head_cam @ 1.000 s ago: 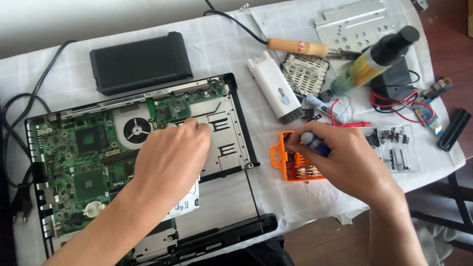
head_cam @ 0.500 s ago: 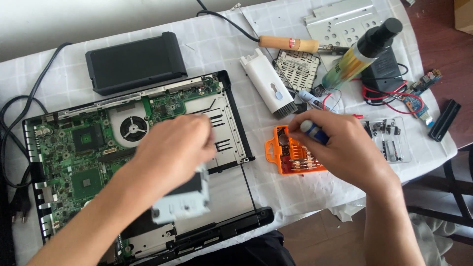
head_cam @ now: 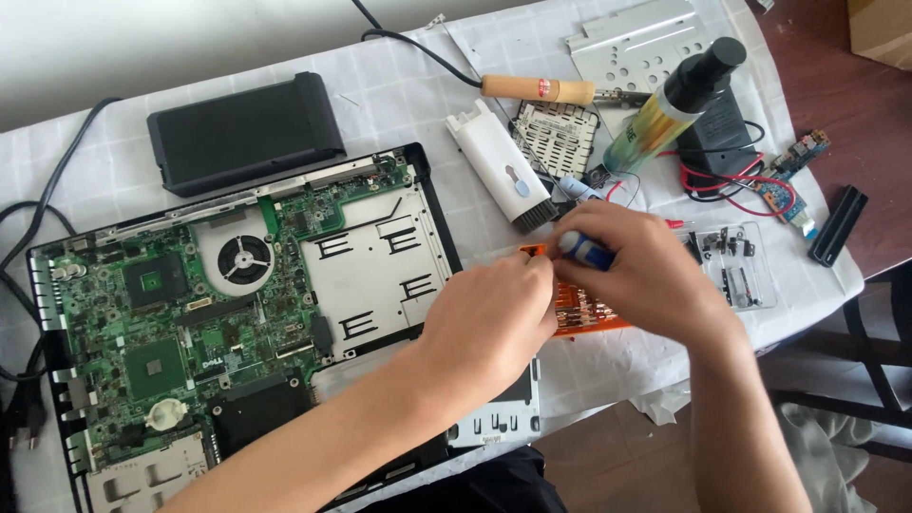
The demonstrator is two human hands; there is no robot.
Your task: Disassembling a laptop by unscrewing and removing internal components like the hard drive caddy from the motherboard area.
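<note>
Laptop chassis (head_cam: 237, 313) lies opened on the tabletop (head_cam: 408, 95), its near edge cut off. Orange bit case (head_cam: 594, 318) beside it is mostly hidden beneath both hands: right hand (head_cam: 646, 275) grips a blue-capped screwdriver (head_cam: 584, 249); left hand's (head_cam: 489, 328) grip cannot be told.

Both hands (head_cam: 570, 304) over orange bit case (head_cam: 589, 313).

Both forearms are bare, no sleeves, rings or watch visible; dark clothing, perhaps trousers, shows below.
</note>
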